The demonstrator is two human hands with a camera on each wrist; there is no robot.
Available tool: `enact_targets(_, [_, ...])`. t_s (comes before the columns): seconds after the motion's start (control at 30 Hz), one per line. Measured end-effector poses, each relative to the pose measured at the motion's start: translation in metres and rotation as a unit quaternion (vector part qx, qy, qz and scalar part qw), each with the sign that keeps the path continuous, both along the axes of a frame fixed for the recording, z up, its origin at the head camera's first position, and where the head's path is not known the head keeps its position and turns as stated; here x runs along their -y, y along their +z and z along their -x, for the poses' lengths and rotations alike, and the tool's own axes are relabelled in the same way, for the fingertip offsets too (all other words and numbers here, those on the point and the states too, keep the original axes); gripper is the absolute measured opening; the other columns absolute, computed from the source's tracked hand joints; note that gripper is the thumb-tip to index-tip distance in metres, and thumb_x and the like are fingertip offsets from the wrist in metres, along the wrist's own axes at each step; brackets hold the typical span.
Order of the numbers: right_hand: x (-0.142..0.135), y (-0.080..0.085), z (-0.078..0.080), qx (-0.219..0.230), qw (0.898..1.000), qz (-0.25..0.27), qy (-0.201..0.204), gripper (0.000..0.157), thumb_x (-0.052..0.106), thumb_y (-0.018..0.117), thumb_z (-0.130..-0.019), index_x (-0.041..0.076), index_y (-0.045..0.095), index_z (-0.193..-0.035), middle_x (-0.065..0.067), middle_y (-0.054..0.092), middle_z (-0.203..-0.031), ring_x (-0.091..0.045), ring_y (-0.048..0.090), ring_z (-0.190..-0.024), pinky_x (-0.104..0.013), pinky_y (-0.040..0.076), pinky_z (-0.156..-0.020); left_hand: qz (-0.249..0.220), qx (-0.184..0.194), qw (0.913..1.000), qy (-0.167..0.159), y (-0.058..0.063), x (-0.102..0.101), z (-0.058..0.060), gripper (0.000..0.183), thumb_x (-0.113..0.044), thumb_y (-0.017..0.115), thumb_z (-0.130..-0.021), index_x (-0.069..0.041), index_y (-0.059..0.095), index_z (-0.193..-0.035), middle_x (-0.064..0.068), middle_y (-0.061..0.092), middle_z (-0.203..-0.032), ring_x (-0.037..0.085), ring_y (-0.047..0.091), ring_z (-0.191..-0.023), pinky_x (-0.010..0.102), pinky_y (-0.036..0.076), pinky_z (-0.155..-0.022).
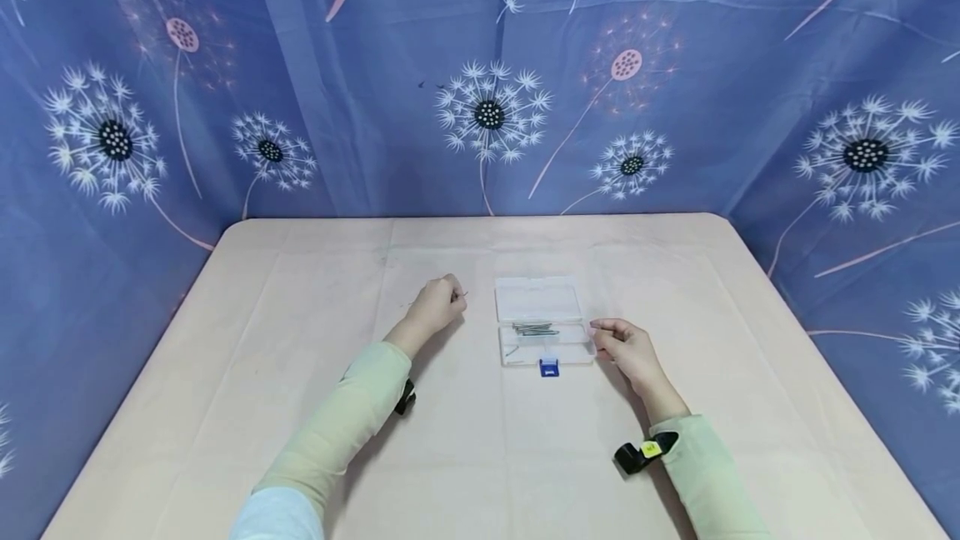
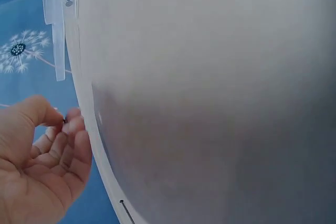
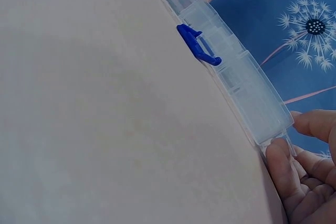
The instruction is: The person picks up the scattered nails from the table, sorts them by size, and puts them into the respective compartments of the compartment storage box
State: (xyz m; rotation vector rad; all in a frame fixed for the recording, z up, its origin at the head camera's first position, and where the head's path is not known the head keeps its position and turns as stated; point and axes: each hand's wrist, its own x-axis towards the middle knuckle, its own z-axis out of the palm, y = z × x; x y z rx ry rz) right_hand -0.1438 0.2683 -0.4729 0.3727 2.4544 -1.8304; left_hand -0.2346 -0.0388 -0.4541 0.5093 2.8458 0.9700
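Observation:
A clear plastic storage box (image 1: 585, 353) lies on the table with its lid (image 1: 537, 302) folded back and its blue latch (image 1: 550, 367) toward me. Several nails (image 1: 534, 329) lie together in its rear compartment, and a few small ones rest in the front part. My right hand (image 1: 628, 350) grips the box's right end between thumb and fingers. Left of the box, my left hand (image 1: 437, 304) pinches a thin nail, mostly hidden; its dark end shows between thumb and fingertip in the left wrist view. Another nail (image 2: 126, 210) lies on the table near that hand.
A pale cloth covers the table (image 1: 300, 432). Blue dandelion-print curtains (image 1: 375, 107) hang behind it and along both sides. A black wrist camera (image 1: 637, 455) sits on my right forearm, and another (image 1: 405, 398) on my left.

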Motion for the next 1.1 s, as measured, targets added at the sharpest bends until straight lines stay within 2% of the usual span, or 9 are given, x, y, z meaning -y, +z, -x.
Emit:
enact_targets(0.2, [-0.001, -0.002, 0.001, 0.004, 1.0, -0.005, 0.004, 0.038, 0.012, 0.058, -0.092, -0.011, 0.053, -0.122, 0.001, 0.062, -0.086, -0.002, 0.056, -0.072, -0.016, 0.052, -0.066, -0.08, 0.032, 0.9963, 0.0, 0.0, 0.001, -0.004, 0.004, -0.004, 0.053, -0.09, -0.002, 0.057, -0.091, 0.007, 0.061, -0.081, 0.012, 0.057, -0.058, 0.02, 0.048, -0.052])
enact_targets(0.47, [-0.002, -0.003, 0.003, 0.008, 1.0, -0.006, 0.0, 0.037, 0.011, 0.058, -0.091, -0.01, 0.055, -0.121, 0.005, 0.06, -0.079, -0.002, 0.055, -0.069, -0.015, 0.05, -0.062, -0.14, 0.006, 0.9901, -0.009, 0.003, -0.003, -0.013, 0.006, 0.0, 0.06, -0.087, 0.0, 0.058, -0.092, 0.01, 0.064, -0.086, 0.017, 0.06, -0.075, 0.023, 0.052, -0.065])
enact_targets(0.67, [-0.001, -0.001, 0.002, 0.004, 1.0, -0.006, 0.005, 0.039, 0.014, 0.058, -0.092, -0.011, 0.053, -0.122, 0.004, 0.061, -0.083, -0.001, 0.055, -0.071, -0.014, 0.051, -0.064, -0.165, 0.013, 0.9862, -0.014, 0.006, -0.008, -0.019, 0.01, 0.001, 0.064, -0.084, -0.001, 0.059, -0.092, 0.011, 0.066, -0.085, 0.016, 0.061, -0.075, 0.024, 0.052, -0.07])
enact_targets(0.9, [-0.002, -0.001, 0.003, 0.004, 1.0, 0.004, 0.001, 0.039, 0.013, 0.059, -0.092, -0.011, 0.053, -0.122, 0.006, 0.061, -0.081, -0.001, 0.056, -0.071, -0.014, 0.052, -0.065, -0.202, 0.045, 0.9779, -0.027, 0.009, -0.016, -0.026, 0.011, 0.002, 0.065, -0.081, 0.002, 0.061, -0.091, 0.014, 0.068, -0.084, 0.016, 0.062, -0.073, 0.022, 0.052, -0.069])
enact_targets(1.1, [-0.002, -0.003, 0.003, 0.005, 1.0, 0.009, 0.0, 0.039, 0.011, 0.059, -0.091, -0.012, 0.053, -0.122, 0.007, 0.06, -0.079, 0.0, 0.055, -0.07, -0.014, 0.051, -0.063, -0.21, 0.064, 0.9747, -0.04, 0.011, -0.023, -0.034, 0.012, 0.004, 0.065, -0.081, 0.003, 0.061, -0.092, 0.014, 0.069, -0.084, 0.015, 0.062, -0.074, 0.021, 0.053, -0.07])
